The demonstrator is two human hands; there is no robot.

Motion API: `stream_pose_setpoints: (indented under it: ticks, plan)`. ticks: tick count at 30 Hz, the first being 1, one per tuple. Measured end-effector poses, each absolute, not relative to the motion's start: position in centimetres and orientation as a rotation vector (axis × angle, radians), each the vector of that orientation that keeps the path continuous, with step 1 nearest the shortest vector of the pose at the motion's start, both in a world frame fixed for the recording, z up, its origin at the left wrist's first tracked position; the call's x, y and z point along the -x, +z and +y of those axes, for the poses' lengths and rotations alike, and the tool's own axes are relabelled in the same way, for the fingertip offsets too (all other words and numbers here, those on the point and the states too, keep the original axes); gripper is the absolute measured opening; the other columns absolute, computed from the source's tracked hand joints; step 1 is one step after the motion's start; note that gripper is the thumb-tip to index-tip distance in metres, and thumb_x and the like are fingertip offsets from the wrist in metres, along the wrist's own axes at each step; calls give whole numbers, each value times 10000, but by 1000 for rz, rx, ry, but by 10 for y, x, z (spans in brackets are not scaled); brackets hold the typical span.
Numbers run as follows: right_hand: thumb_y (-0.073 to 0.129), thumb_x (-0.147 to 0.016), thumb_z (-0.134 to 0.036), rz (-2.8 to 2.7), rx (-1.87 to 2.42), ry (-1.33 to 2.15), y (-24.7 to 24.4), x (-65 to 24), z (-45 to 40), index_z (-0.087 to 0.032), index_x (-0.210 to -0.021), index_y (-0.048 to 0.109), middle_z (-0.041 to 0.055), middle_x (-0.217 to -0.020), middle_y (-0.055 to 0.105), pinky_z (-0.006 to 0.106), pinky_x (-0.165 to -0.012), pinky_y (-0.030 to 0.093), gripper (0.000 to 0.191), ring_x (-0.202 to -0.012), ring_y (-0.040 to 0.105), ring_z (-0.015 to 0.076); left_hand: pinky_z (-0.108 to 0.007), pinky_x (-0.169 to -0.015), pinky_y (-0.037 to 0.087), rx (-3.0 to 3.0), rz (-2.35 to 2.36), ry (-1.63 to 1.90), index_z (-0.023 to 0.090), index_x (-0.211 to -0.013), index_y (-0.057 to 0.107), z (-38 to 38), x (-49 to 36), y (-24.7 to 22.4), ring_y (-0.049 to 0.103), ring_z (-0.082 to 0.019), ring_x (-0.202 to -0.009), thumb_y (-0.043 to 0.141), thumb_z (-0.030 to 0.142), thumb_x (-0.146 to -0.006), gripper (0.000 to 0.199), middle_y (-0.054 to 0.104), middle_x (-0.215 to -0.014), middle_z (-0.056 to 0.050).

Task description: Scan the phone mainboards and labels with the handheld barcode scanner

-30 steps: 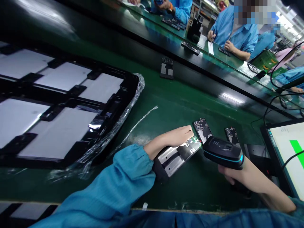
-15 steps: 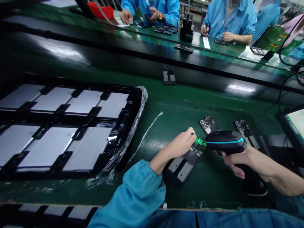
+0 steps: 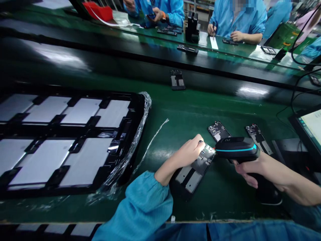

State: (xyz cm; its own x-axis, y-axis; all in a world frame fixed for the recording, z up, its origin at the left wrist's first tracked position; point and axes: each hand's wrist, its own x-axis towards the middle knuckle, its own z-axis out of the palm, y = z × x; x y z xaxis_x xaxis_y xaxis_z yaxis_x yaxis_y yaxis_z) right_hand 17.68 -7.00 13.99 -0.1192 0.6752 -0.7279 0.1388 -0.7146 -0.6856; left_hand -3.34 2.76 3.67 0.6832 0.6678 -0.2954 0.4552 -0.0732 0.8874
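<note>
My left hand (image 3: 192,150) is closed at the upper left edge of an open phone chassis (image 3: 197,170), its fingertips pinched against something I cannot make out. The chassis lies tilted on the green bench, with circuitry at its top and grey plates lower down. My right hand (image 3: 255,167) is wrapped round the handle of a black barcode scanner (image 3: 235,148) with a blue light strip. The scanner's nose is close to the chassis's top right corner. Behind it lie a second chassis (image 3: 218,130) and a third (image 3: 258,137).
A black tray (image 3: 100,133) of silvery rectangular pieces, edged with clear wrap, fills the left. A twisted strand (image 3: 151,144) lies beside it. Another chassis (image 3: 177,80) sits farther back. A monitor (image 3: 311,124) stands right. People in blue work across the bench.
The green light on the chassis circuitry has gone out. The view has shifted slightly; both hands keep nearly the same places and the scanner is still held.
</note>
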Motion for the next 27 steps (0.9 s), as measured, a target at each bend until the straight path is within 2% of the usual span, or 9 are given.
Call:
stream_pose_setpoints:
  ticks: [8, 15, 23, 27]
  plan:
    - [639, -686, -200, -903, 1720, 1860, 132, -181, -78, -190, -712, 575, -75, -423, 519, 210, -425, 377, 70, -361, 439, 81, -304, -608, 303, -1714, 932, 252, 225, -800, 388, 27, 33, 33, 412, -147, -668, 328, 304, -966, 193, 425, -728, 31]
    - [627, -670, -195, -901, 1728, 1852, 135, -179, -79, -185, -684, 564, -74, -463, 509, 215, -420, 372, 65, -365, 437, 76, -302, -607, 314, -1719, 949, 244, 226, -792, 395, 27, 34, 33, 422, -146, -658, 334, 301, -959, 192, 435, -721, 34]
    - [611, -685, -180, -924, 1697, 1871, 133, -179, -82, -187, -647, 555, -76, -402, 501, 216, -445, 360, 68, -364, 442, 81, -286, -600, 338, -1731, 954, 260, 227, -781, 386, 26, 31, 35, 426, -143, -645, 324, 299, -963, 205, 436, -710, 32]
    - [617, -707, -194, -944, 1708, 1885, 134, -179, -82, -185, -642, 554, -70, -442, 526, 227, -475, 378, 91, -374, 449, 74, -299, -582, 366, -1964, 1034, 93, 225, -866, 443, 24, 39, 42, 489, -172, -606, 299, 286, -980, 194, 485, -667, 22]
